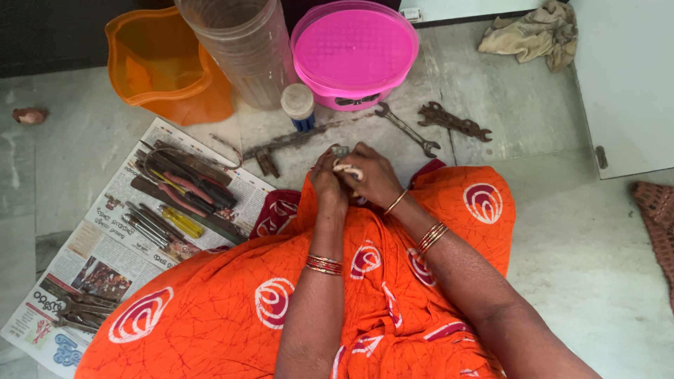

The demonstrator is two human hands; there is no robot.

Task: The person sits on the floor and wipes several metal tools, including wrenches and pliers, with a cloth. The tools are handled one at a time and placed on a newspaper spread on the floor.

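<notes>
Stone floor (554, 231): hard, grey, mottled. Newspaper (105, 238) on it holds pliers and screwdrivers (184, 198), steel with plastic grips. Rusty spanners (455, 121) lie near the pink lidded tub (354, 52).

Left hand (328, 184) and right hand (372, 175) are both closed around a small metal part (341, 150) over the knees.

Risk as I judge it: the part could slip, bounce off the floor and roll away; rust edges may nick fingers.
</notes>
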